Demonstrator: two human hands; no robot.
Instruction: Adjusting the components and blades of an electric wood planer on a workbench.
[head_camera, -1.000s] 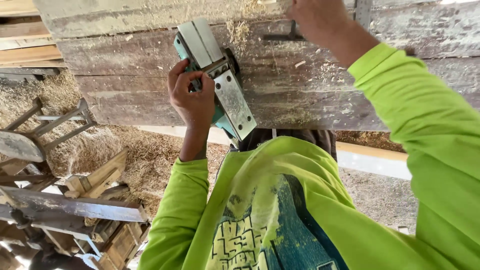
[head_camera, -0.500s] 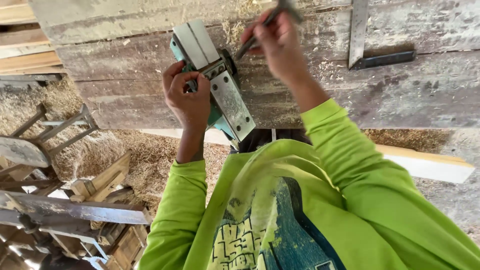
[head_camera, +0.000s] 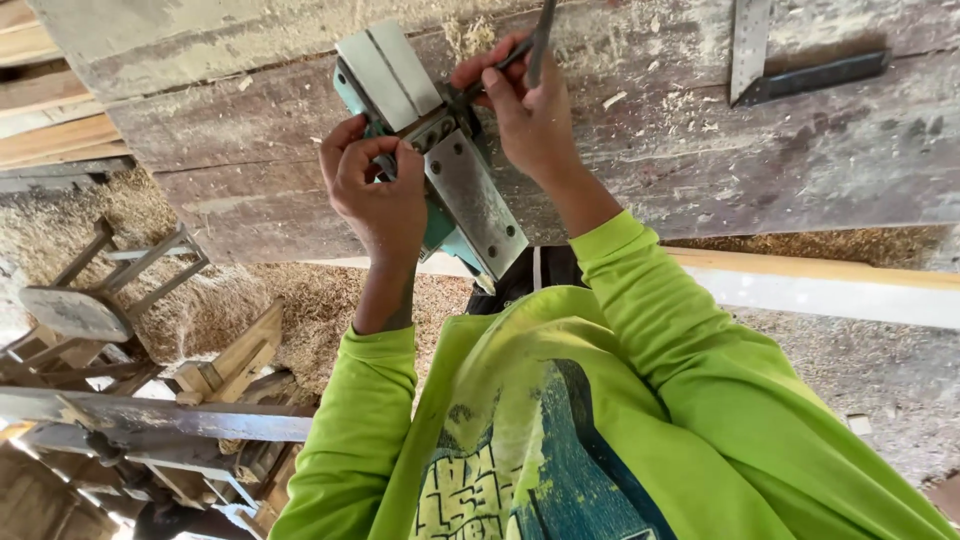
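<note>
Planer: an electric hand planer (head_camera: 440, 160) with a teal body lies turned over on the weathered plank bench (head_camera: 700, 170), its two bright sole plates facing up and the blade slot between them exposed.
Left hand: the left hand (head_camera: 375, 190) is closed around the planer's near side by the slot, fingers curled tight on the body, bracing it against the bench.
Right hand: the right hand (head_camera: 525, 110) pinches a slim dark metal tool (head_camera: 540, 40), likely a spanner or key, with thumb and forefingers shut on its shaft; the lower end meets the planer at the blade drum.
Tool tip: whether it is seated on a bolt cannot be told, since the fingers cover that spot.
Progress: the planer is already inverted and steadied and the tool is at the drum, so the work on the blade looks under way; no blade or bolt lies loose in view, so I judge that little is undone so far.
Arm pose: both forearms in lime green sleeves (head_camera: 640, 310) reach forward and converge on the planer, the left wrist bent inward, the right wrist cocked above it.
Nearby: a steel try square (head_camera: 770, 65) rests on the bench well to the right, among shavings (head_camera: 470, 35).
Below: sawdust (head_camera: 300, 300) covers the floor beside wooden frames (head_camera: 110, 290).
</note>
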